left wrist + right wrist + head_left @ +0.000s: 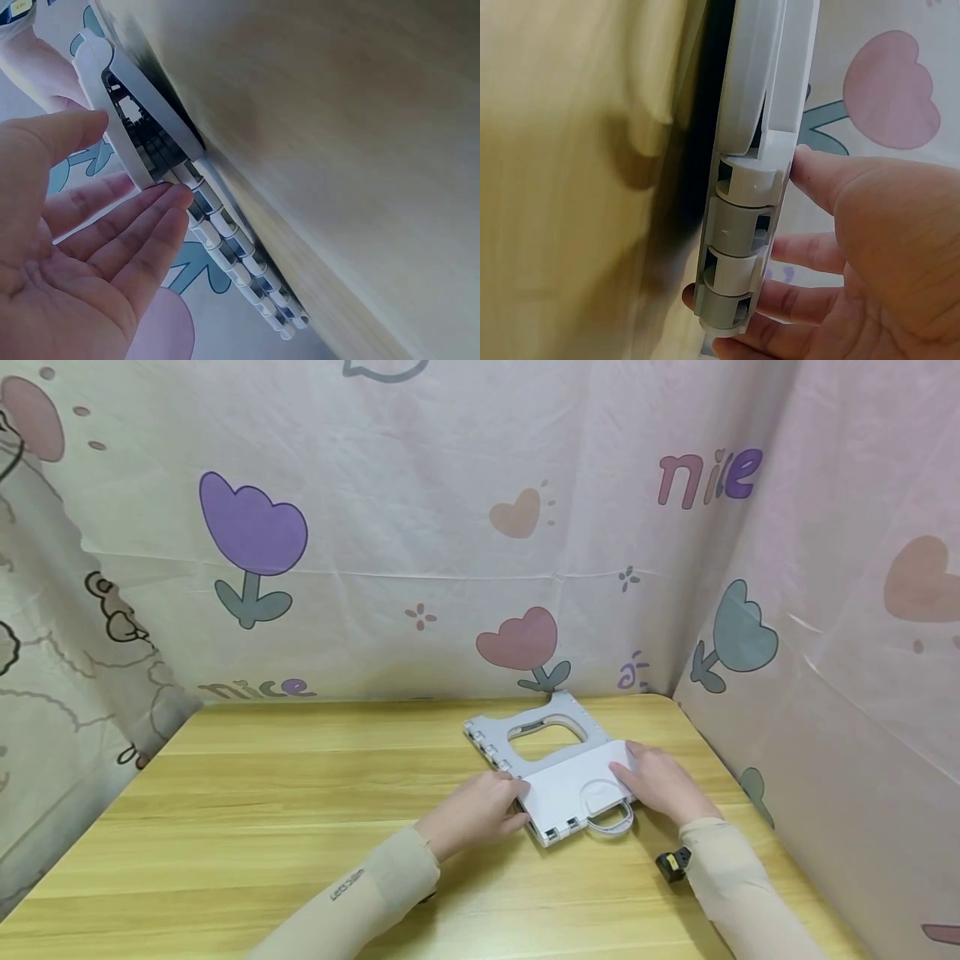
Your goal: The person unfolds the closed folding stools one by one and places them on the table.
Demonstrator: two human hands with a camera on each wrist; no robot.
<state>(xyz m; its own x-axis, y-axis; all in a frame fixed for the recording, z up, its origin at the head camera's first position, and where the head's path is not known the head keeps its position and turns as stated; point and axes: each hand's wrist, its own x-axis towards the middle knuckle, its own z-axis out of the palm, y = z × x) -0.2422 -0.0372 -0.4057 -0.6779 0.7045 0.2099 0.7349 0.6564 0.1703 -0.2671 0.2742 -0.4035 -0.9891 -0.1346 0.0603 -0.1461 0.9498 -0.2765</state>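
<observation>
A white and grey folding plastic stool lies folded down on the wooden table, right of the middle. Its grey part with a large oval opening points to the back, and a looped handle sits at the near edge. My left hand holds the left side, thumb and fingertips at the panel's edge. A gap between two layers shows there in the left wrist view, above a row of hinge knuckles. At the right side my right hand grips the edge, thumb on top, one fingertip showing past the hinges.
The wooden table stretches out to the left. A patterned curtain hangs along its back and right sides. A small black device is at the right wrist.
</observation>
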